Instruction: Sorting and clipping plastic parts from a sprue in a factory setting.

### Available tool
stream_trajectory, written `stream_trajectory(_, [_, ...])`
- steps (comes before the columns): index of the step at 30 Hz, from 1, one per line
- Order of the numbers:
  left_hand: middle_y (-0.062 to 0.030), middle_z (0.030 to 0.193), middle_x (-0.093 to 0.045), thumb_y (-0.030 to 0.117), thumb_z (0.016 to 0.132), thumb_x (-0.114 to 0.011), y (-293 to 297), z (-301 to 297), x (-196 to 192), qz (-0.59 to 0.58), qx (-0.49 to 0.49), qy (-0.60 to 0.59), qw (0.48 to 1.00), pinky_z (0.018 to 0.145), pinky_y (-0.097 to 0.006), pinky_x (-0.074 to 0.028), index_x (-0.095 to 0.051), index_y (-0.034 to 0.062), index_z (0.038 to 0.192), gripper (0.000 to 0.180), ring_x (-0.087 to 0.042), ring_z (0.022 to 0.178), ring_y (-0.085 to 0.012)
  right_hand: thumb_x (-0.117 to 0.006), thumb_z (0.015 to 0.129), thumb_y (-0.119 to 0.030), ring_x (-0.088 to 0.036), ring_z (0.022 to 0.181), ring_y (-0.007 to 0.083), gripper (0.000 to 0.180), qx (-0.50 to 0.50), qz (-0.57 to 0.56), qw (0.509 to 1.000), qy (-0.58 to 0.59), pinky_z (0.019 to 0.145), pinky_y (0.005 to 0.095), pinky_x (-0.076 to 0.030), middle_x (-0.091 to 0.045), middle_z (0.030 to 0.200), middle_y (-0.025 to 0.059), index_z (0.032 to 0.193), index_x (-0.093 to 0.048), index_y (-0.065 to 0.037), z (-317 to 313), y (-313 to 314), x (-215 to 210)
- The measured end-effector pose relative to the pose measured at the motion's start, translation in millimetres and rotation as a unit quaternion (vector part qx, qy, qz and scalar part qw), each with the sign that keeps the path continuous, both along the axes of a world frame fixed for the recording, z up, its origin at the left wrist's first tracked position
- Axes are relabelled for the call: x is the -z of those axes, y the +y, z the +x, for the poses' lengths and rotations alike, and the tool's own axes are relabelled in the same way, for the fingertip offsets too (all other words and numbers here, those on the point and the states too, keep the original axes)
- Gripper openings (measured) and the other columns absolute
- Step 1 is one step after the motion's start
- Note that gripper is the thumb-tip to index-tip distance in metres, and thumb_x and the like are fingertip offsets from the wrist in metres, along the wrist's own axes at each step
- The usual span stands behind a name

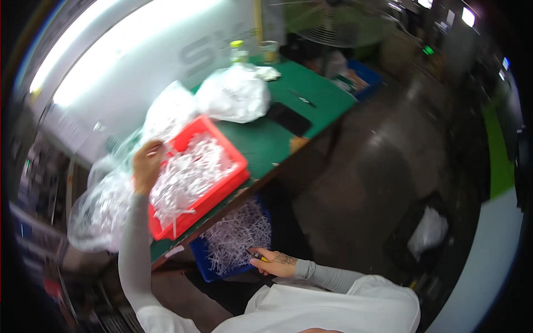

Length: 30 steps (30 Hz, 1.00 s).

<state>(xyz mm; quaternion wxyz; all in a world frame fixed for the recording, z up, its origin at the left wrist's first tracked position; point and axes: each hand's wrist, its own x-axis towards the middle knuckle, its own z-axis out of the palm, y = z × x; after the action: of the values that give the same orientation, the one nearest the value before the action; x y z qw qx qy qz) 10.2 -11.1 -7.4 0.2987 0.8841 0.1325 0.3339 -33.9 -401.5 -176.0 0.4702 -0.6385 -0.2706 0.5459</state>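
Observation:
My left hand (147,165) is raised at the left rim of a red plastic bin (239,169). Its fingers are curled together, and what they pinch is blurred. A heap of thin white strip-like pieces (191,172) fills the bin, some jutting over its near edge. Lower down, my right hand (276,263) grips a small yellow-and-black hand tool (257,255), its exact kind partly hidden by the fingers. That hand is over the right side of a blue bin (206,273), which holds many similar thin pale pieces (236,233) below the table edge.
On the green table (327,102) are stuffed clear bags (233,94), a dark flat phone-like object (288,119), a pen-like item (302,99), a yellow-capped jar (239,53) and a cup (270,51). More bags (102,213) bulge at left. A fan (330,25) stands behind.

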Motion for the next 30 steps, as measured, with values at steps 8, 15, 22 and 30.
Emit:
stream_trajectory(8, [-0.0097,0.098,-0.073,0.005,0.092,-0.065,-90.6,-12.3,-23.3,-0.010,0.055,0.005,0.998,0.083,-0.030,-0.052,-0.070,-0.0009,0.102,0.013,-0.068,0.090,-0.0153,-0.065,0.096,-0.030,-0.060,0.080,0.0087,0.046,0.163,0.238,0.940,0.184,0.071,0.0250,-0.052,-0.061,0.090,0.0024,0.133,-0.049,-0.006,34.9,3.9,-3.7])
stream_trajectory(15, [-0.0160,0.097,-0.072,0.001,0.091,-0.062,-180.2,-59.9,12.7,0.121,0.072,0.009,0.990,0.083,-0.035,-0.052,-0.068,-0.0024,0.102,0.012,-0.070,0.092,-0.0276,-0.069,0.094,-0.032,-0.064,0.100,0.0142,0.049,0.268,0.376,0.879,0.121,0.084,0.0298,-0.053,-0.060,0.122,0.0097,0.131,-0.048,-0.008,47.2,27.5,-52.1])
stream_trajectory(22, [-0.0125,0.098,-0.072,-0.005,0.087,-0.067,-220.5,-98.5,49.3,-0.014,0.117,0.055,0.991,0.080,-0.030,-0.053,-0.068,-0.0015,0.100,0.014,-0.069,0.091,-0.0183,-0.068,0.095,-0.023,-0.068,0.095,0.0172,0.046,0.247,0.349,0.873,0.233,0.081,0.0299,-0.056,-0.064,0.114,0.0102,0.133,-0.048,-0.009,36.2,36.0,-25.9])
stream_trajectory(30, [-0.0110,0.098,-0.072,0.003,0.091,-0.067,-231.9,-119.6,75.0,-0.250,0.110,0.048,0.961,0.083,-0.027,-0.052,-0.063,-0.0018,0.110,0.019,-0.067,0.091,-0.0134,-0.062,0.096,-0.008,-0.066,0.080,0.0129,0.018,0.243,0.255,0.915,0.196,0.075,0.0277,-0.056,-0.068,0.101,0.0111,0.113,-0.058,-0.003,45.7,-14.2,-18.5])
